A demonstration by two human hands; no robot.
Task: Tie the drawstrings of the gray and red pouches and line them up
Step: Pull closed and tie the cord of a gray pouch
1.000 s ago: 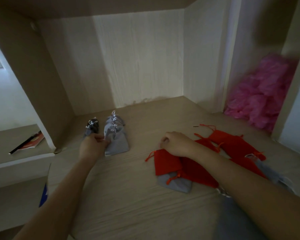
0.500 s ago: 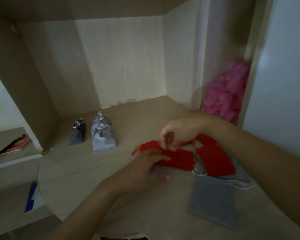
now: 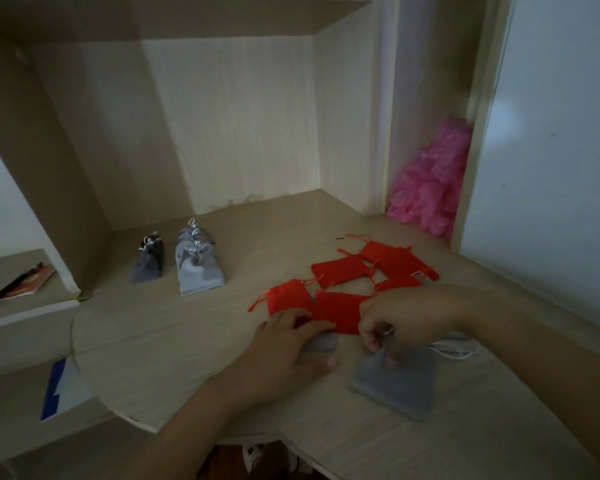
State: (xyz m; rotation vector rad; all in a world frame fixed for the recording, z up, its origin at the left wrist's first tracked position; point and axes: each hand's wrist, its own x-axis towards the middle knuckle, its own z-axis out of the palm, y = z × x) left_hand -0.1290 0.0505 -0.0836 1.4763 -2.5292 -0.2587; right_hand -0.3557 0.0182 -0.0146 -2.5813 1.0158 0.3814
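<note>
In the head view, the table [image 3: 187, 341] carries all the pouches. At the back left two tied gray pouches [image 3: 200, 271] stand one behind the other. A darker tied pouch [image 3: 149, 263] stands just beside them, so a line is begun there. In the middle lie the red pouches [image 3: 340, 271], flat and partly overlapping, with loose cords; I see none of them tied.

Near the front lies a flat gray pouch [image 3: 395, 389]. The right hand [image 3: 409, 320] is over its upper edge. Its grip is narrow, with curled fingers pinching the mouth of this pouch, probably at the cord, but blur hides the cord itself. The left hand [image 3: 284, 344] has a wide grip that holds nothing. Its straight fingers rest on the nearest red pouch and on a second gray piece [image 3: 323, 342] below it. White cords [image 3: 454, 351] lie near the right wrist. Pink plastic bags [image 3: 430, 188] fill the narrow niche at the right.

I judge that the gray pouch is being taken for tying. If the pinch holds only cloth and not both cord ends, the mouth will not close. The loose white cords may also catch and come along when the pouch is lifted. The left hand could push the red pouches further out of order.
</note>
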